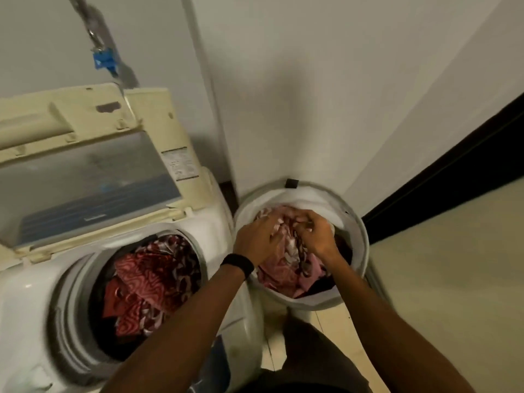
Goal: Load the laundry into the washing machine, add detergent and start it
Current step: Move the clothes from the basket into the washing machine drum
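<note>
A white top-loading washing machine [34, 302] stands at the left with its lid [85, 171] raised. Its drum holds red patterned laundry [147, 282]. To its right sits a round white laundry basket [360, 222] with pink and red clothes [286, 268] inside. Both my hands are down in the basket. My left hand [256, 241], with a black band on the wrist, grips the pink cloth. My right hand [317, 236] has its fingers curled into the same bundle of clothes.
A grey hose with a blue fitting [105, 62] hangs on the wall behind the machine. The basket sits in a wall corner. A dark skirting strip [442, 177] runs along the right wall above pale floor [453, 279].
</note>
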